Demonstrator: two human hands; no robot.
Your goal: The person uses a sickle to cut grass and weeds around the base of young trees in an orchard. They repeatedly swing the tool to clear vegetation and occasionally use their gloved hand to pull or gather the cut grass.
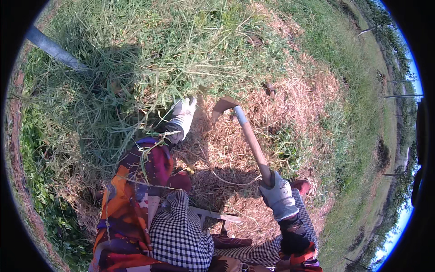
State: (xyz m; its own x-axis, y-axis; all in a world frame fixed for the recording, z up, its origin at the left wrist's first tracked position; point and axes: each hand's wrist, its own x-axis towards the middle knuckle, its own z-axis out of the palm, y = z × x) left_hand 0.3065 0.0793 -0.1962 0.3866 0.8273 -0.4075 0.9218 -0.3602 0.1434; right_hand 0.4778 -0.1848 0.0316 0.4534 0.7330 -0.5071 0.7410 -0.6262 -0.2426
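Note:
A sickle with a curved blade (221, 106), a pale metal collar and a wooden handle (254, 144) slants up across the middle of the view. My right hand (279, 197), in a grey knit glove, grips the lower end of that handle. The blade's tip points left and down, over dry cut grass (221, 146). My left hand (183, 114), in a white glove, is at the edge of the green grass (129, 102), a short way left of the blade. Long stems cross my left forearm. Grass and glare hide whether those fingers hold any stems.
A grey pole or trunk (56, 49) rises from the grass at upper left. Beneath my legs is a light-coloured frame (214, 214), perhaps a low seat. Leafy plants (40, 190) grow at lower left. Trees and thin posts line the field's far right edge.

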